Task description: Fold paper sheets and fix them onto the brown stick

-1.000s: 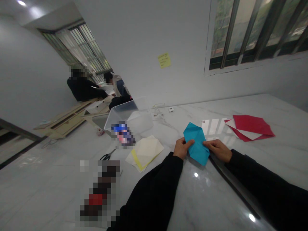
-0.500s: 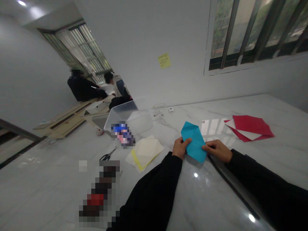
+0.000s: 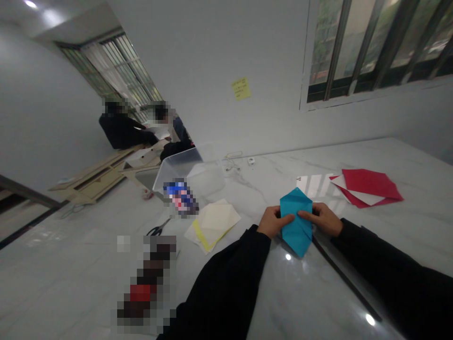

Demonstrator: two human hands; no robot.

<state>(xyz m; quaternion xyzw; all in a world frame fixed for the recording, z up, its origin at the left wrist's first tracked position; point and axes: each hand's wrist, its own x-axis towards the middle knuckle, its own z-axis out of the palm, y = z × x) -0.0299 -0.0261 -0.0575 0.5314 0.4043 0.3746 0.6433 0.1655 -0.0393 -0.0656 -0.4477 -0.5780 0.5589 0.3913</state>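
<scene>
A folded sheet of blue paper (image 3: 296, 236), six-sided in outline, is held just above the table. My left hand (image 3: 273, 221) grips its left edge with the thumb across the front. On the opposite edge my right hand (image 3: 326, 219) pinches the paper, thumb and finger also lying over the front. Both thumbs almost meet near the middle of the sheet. The fingers behind the paper are hidden. Red and white paper sheets (image 3: 370, 186) lie to the right, beyond my right hand.
Cream and yellow sheets (image 3: 215, 222) lie left of my hands, near black-handled scissors (image 3: 155, 231). A clear plastic bin (image 3: 207, 177) stands behind a blurred-out blue item. A dark strip (image 3: 345, 278) runs beside my right forearm. Two people sit at the far left.
The blue paper has moved right and toward me and turned more upright. My right hand has shifted from its lower corner to its upper right edge, and my left hand has followed rightward.
</scene>
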